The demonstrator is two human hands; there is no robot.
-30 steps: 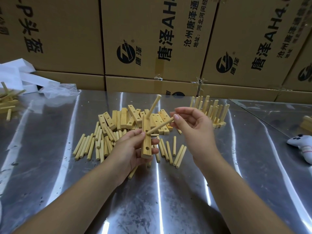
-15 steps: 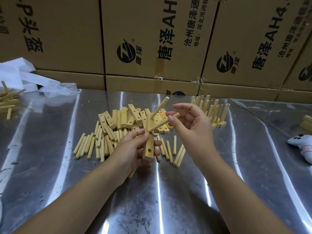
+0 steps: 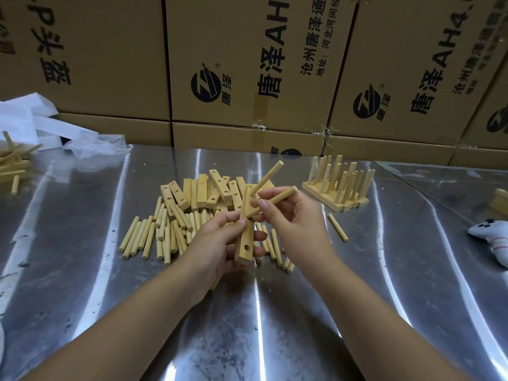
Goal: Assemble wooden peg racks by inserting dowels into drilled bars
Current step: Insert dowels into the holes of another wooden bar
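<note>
Hands meet at frame centre: left hand [image 3: 220, 243] grips a pale drilled wooden bar [image 3: 245, 237] carrying 1 inserted dowel [image 3: 268, 177]; right hand [image 3: 298, 218] pinches a second round wooden dowel [image 3: 277, 200] against it, above the shiny metal table [image 3: 275, 325].

The shiny metal bench [image 3: 357, 312] carries loose dowels [image 3: 143, 237], drilled bars [image 3: 198, 192], finished racks [image 3: 339, 185], and a toy [image 3: 492, 237].

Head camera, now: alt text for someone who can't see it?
The left hand holds a drilled wooden bar with one dowel already standing in it, while the right hand brings a second dowel to the bar. Loose dowels and bars lie behind on the metal table.
</note>
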